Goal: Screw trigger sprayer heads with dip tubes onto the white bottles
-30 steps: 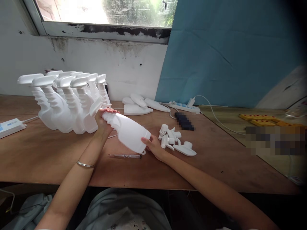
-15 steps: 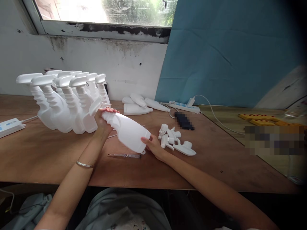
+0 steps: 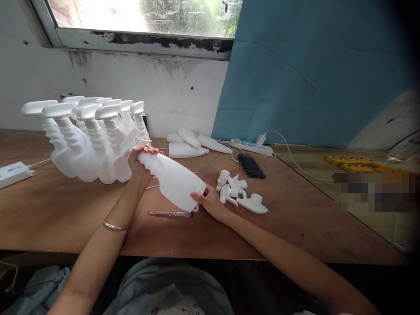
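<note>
A white plastic spray bottle (image 3: pixel 173 181) is held tilted above the table, its neck up to the left and its base down to the right. My left hand (image 3: pixel 141 162) is closed around the neck, just below the trigger sprayer head (image 3: pixel 128 142). The base is gripped by my right hand (image 3: pixel 210 201), thumb on the near face and the other fingers mostly hidden behind. Beneath the bottle lies a thin clear-handled screwdriver (image 3: pixel 170 214). Several loose trigger sprayer heads (image 3: pixel 252 203) lie just right of my right hand.
Several upright spray bottles (image 3: pixel 78 148) with sprayers stand together at left. Bottles without sprayers (image 3: pixel 188 150) lie by the wall. A phone (image 3: pixel 251 166), a power strip (image 3: pixel 252 146) with a cable, and another power strip (image 3: pixel 15 173) rest on the brown table (image 3: pixel 295 205).
The bottle and both hands have shifted very slightly to the left. My grip on both ends of it is unchanged.
</note>
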The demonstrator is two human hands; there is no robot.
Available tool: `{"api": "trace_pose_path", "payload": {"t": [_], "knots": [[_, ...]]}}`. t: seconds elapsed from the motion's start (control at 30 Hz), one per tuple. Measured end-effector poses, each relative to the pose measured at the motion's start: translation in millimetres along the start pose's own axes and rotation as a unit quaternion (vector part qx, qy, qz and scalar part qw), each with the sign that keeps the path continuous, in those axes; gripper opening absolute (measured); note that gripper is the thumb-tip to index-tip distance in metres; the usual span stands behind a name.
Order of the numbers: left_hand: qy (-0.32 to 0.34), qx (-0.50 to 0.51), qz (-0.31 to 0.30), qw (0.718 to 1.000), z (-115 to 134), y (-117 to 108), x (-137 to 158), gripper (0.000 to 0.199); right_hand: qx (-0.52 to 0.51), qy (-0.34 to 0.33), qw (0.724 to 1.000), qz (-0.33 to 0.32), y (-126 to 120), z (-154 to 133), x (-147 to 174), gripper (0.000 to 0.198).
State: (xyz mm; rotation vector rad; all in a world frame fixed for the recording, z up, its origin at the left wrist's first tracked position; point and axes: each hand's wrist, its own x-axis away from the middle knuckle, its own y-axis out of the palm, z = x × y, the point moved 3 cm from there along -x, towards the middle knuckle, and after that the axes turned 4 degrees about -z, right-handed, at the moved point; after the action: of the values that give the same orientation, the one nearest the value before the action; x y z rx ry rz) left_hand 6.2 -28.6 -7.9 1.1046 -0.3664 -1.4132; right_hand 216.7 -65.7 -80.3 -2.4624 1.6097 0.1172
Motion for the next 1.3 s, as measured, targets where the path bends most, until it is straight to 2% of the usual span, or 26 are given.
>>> {"api": "trace_pose_path", "payload": {"t": [0.1,0.27,0.43,0.57,0.67,0.83,1.07,1.17,1.3], "knots": [[0.009,-0.024,0.055,0.998,1,0,1,0.016,0.132,-0.043,0.989,0.050,-6,-3,3,0.039],[-0.017,-0.032,0.128,0.991,-5,-3,1,0.014,0.295,-0.101,0.944,0.107,-12,-13,7,0.046],[-0.043,-0.025,0.173,0.984,-10,-5,2,0.019,0.357,-0.138,0.914,0.135,-14,-17,6,0.043],[-0.056,-0.017,0.179,0.982,-10,-5,3,0.022,0.379,-0.150,0.902,0.143,-14,-18,5,0.043],[-0.055,-0.008,0.172,0.983,-9,-4,2,0.024,0.372,-0.141,0.907,0.141,-14,-18,5,0.043],[-0.054,0.000,0.148,0.987,-8,-3,2,0.024,0.311,-0.132,0.932,0.133,-15,-18,5,0.043],[-0.056,0.018,0.049,0.997,-6,1,5,0.020,0.191,-0.112,0.967,0.124,-17,-15,3,0.043],[-0.068,0.043,0.032,0.996,-5,1,8,0.016,0.140,-0.100,0.978,0.119,-18,-14,1,0.040],[-0.082,0.052,0.019,0.995,-3,4,11,0.022,0.089,-0.096,0.985,0.116,-19,-13,-1,0.037]]}}
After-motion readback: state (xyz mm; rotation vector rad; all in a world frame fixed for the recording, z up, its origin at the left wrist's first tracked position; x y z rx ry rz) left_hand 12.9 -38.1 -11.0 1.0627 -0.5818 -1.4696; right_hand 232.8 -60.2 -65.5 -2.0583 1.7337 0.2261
